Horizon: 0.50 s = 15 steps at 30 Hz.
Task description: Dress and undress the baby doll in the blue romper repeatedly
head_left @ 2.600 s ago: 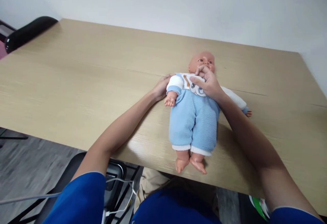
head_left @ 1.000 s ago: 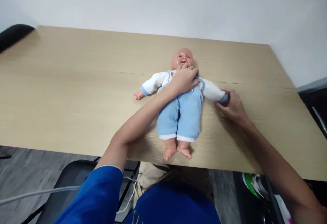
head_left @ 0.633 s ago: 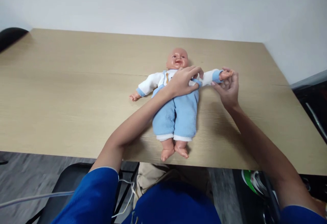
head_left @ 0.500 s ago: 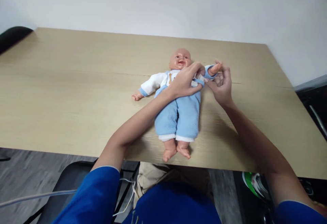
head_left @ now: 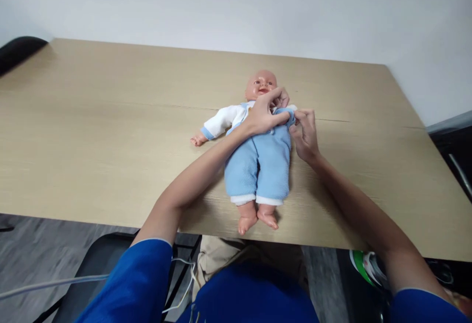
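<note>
A baby doll (head_left: 261,84) lies face up on the table, its feet toward me. It wears a white top (head_left: 224,119) with blue cuffs and light blue overalls (head_left: 243,168). My left hand (head_left: 267,111) rests across the doll's chest, thumb and fingers closing on the blue cloth near the shoulder on the right side. At that same side, my right hand (head_left: 305,131) pinches the edge of the blue cloth with its fingertips. The doll's arm on this side is mostly hidden by cloth and hands. Its other arm (head_left: 198,139) stretches out to the left.
The wooden table (head_left: 110,141) reaches to a white wall (head_left: 221,8). A black chair (head_left: 99,259) stands at the near left, with a cable (head_left: 55,281) beside it. Below the right edge sits a green and white round object (head_left: 363,266).
My right hand has moved left and down from the doll's raised forearm to the cloth near its side. That forearm no longer shows. My left hand stays on the chest, shifted slightly.
</note>
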Tool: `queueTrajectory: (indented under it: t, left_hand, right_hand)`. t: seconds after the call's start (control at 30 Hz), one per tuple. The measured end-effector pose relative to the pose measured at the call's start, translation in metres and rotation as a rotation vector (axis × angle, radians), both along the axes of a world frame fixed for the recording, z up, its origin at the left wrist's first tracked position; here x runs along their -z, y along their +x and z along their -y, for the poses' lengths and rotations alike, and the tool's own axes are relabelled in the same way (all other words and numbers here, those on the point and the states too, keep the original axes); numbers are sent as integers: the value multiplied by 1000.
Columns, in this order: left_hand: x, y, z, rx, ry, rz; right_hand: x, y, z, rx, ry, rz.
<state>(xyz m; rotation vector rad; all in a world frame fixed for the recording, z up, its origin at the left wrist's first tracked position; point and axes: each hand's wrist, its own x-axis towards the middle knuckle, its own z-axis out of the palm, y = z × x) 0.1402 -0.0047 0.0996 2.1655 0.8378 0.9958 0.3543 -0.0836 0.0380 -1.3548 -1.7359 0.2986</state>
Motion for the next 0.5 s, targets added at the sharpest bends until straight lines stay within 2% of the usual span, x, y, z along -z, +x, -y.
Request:
queueTrajectory:
  t: [0.13,0.2,0.3,0.4,0.5]
  left_hand:
    - [-2,0,-15,71,-175,47]
    - [-2,0,-20,85,-205,34]
    - [-1,0,-21,80,-172,-8]
    - [0,0,-19,16,-106,-61]
    - [1,-1,-20,-33,-34,-151]
  right_hand:
    - [-2,-10,5,-12,58,-71]
    - [-1,-14,8,-17,49,-128]
    - [2,-20,6,-15,-58,-313]
    - [10,-23,-3,-15,-166,-545]
    - [18,-21,-14,-26,-213,-608]
